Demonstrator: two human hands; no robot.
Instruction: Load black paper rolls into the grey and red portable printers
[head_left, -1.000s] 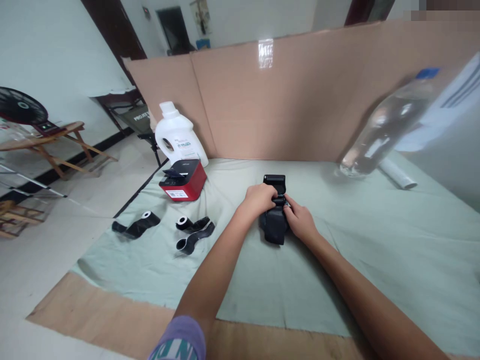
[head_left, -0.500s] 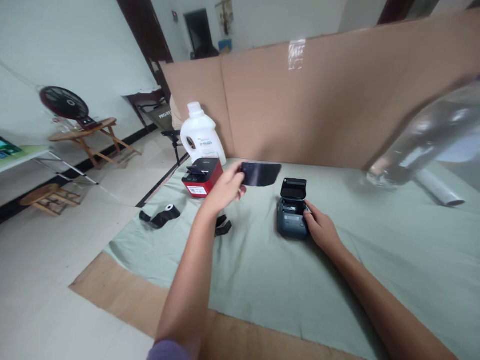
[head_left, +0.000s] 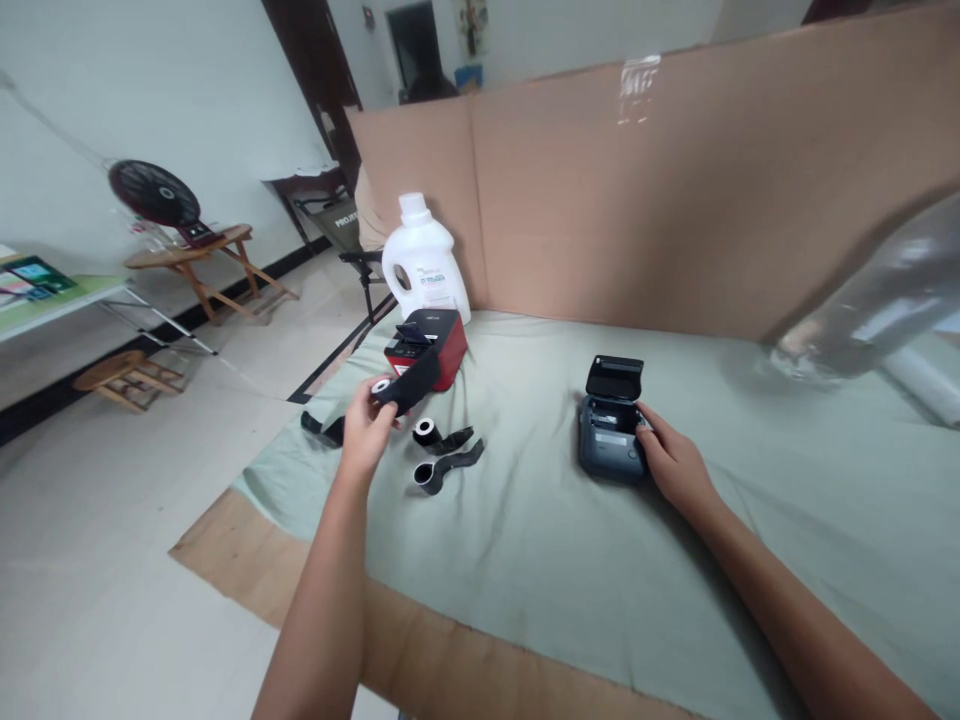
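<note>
My left hand grips a roll of black paper with a white core. Its loose strip sticks out to the right, in front of a red and black box-shaped printer. On the cloth beside that hand lie two small black rolls, the rear roll and the front roll, both with tails unrolled. Another black strip is partly hidden behind my left hand. My right hand holds the right side of a dark blue portable printer, whose black lid stands raised.
A white jug stands behind the red printer, against a cardboard wall. To the right lies a large clear plastic bottle. A pale green cloth covers the wooden board.
My left hand has moved left and nearer with the black roll, whose white core now shows. My right hand stays on the portable printer. The view has shifted slightly.
</note>
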